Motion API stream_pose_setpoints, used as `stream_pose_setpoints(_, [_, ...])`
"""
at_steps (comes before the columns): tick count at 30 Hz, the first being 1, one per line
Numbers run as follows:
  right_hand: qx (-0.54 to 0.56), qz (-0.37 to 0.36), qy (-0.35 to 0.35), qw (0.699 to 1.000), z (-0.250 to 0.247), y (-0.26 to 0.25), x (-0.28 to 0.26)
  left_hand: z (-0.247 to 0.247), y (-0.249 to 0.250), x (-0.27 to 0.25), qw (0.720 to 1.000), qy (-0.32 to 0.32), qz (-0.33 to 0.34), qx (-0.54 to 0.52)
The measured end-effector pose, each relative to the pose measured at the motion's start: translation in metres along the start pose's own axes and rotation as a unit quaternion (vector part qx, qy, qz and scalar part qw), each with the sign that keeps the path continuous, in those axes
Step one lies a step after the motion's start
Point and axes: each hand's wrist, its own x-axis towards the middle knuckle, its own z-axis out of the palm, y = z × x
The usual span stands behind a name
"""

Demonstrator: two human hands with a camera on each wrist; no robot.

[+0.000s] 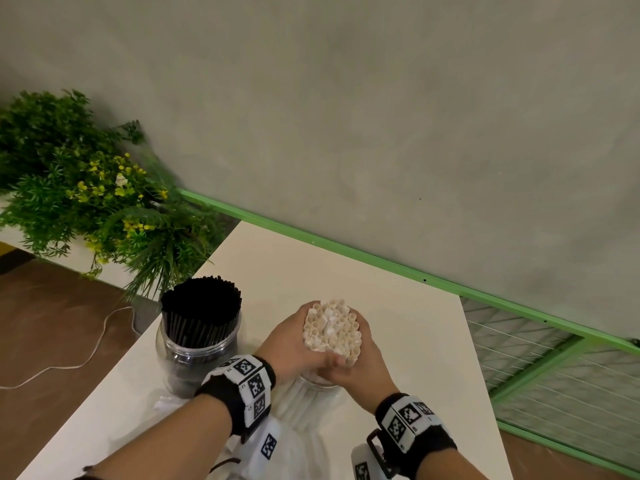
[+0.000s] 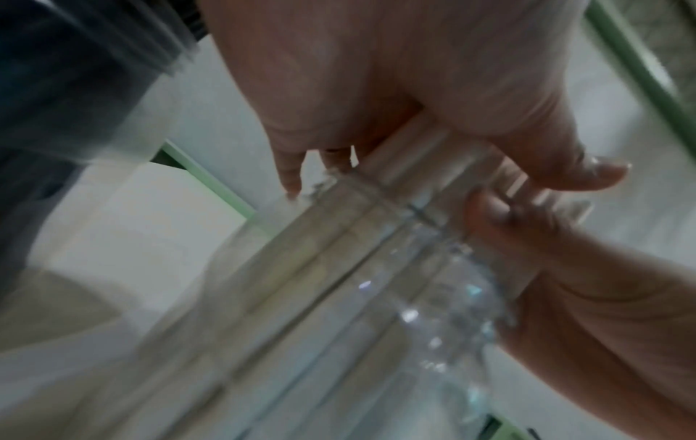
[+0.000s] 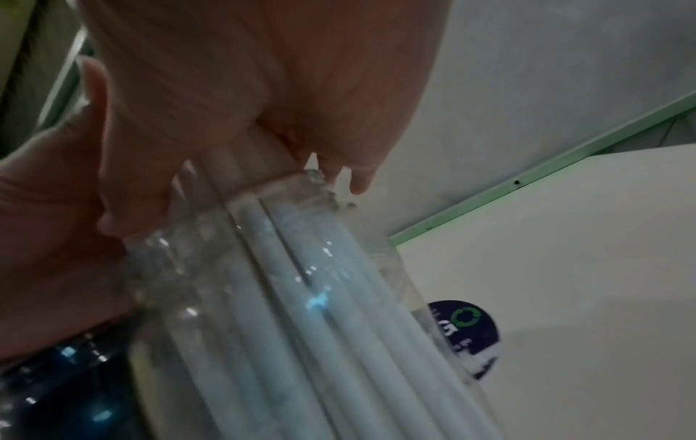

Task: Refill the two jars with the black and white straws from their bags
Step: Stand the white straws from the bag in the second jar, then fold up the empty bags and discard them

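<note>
A thick bundle of white straws (image 1: 331, 328) stands upright in a clear jar (image 1: 313, 393) near the table's front. My left hand (image 1: 294, 341) and right hand (image 1: 360, 362) wrap the bundle from both sides just above the jar's mouth. The wrist views show the white straws (image 3: 293, 282) running down inside the clear jar (image 2: 433, 297), with my fingers (image 2: 587, 169) curled round them at the rim. To the left, a second clear jar (image 1: 197, 344) is packed with black straws (image 1: 201, 299).
The cream table (image 1: 398, 323) ends at a green rail (image 1: 346, 244) along the wall. A leafy plant (image 1: 86, 188) stands far left. A crumpled clear bag (image 1: 304, 438) lies at the near edge, between my wrists. A cord (image 1: 86, 351) trails on the brown floor.
</note>
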Motion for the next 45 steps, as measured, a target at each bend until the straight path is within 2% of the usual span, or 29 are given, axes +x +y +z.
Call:
stream_pose_setpoints(2, [0.022,-0.021,0.024,0.999,-0.001,-0.001,0.002,0.000,0.002,0.001,1.000,0.011,0.013,-0.013])
stream_pose_setpoints(5, [0.030,-0.015,0.027,0.999,-0.003,-0.002,0.003,0.001,0.000,0.001,0.999,0.005,0.003,-0.044])
stream_pose_setpoints(9, [-0.056,0.000,0.040,0.998,-0.002,0.001,-0.003,0.001,-0.001,-0.007,0.999,0.004,0.000,-0.040])
stream_pose_setpoints(14, [-0.090,0.012,0.025,0.996,-0.004,0.006,-0.007,-0.007,-0.001,-0.014,1.000,0.002,-0.008,-0.022])
stream_pose_setpoints(19, [-0.145,-0.037,0.004,0.989,-0.010,0.008,-0.011,-0.018,-0.009,-0.020,1.000,0.021,-0.010,0.014])
stream_pose_setpoints(22, [-0.210,-0.104,-0.013,0.972,-0.008,0.009,-0.012,-0.020,-0.007,-0.022,0.994,0.036,0.049,0.092])
stream_pose_setpoints(24, [-0.228,-0.132,-0.019,0.965,-0.006,0.012,-0.012,-0.022,-0.004,-0.020,0.976,0.028,0.086,0.196])
stream_pose_setpoints(26, [-0.229,-0.143,-0.013,0.963,-0.007,0.014,-0.012,-0.022,-0.004,-0.020,0.957,0.012,0.085,0.276])
stream_pose_setpoints(31, [-0.262,-0.172,0.006,0.950,-0.009,0.012,-0.013,-0.016,-0.006,-0.022,0.951,0.043,0.083,0.294])
stream_pose_setpoints(34, [-0.310,-0.187,-0.011,0.932,-0.010,0.011,-0.011,-0.014,0.000,-0.021,0.945,0.029,0.061,0.321])
stream_pose_setpoints(37, [-0.329,-0.193,-0.009,0.924,-0.012,0.007,-0.011,-0.015,0.005,-0.026,0.953,0.047,0.054,0.293])
stream_pose_setpoints(40, [-0.298,-0.204,0.025,0.932,-0.012,0.000,-0.017,-0.021,0.012,-0.043,0.963,0.083,0.067,0.246])
stream_pose_setpoints(43, [-0.234,-0.289,0.110,0.922,-0.007,-0.012,-0.036,-0.028,0.016,-0.072,0.972,0.109,0.075,0.192])
stream_pose_setpoints(45, [-0.207,-0.322,0.099,0.919,-0.003,-0.018,-0.054,-0.036,0.013,-0.098,0.974,0.148,0.081,0.150])
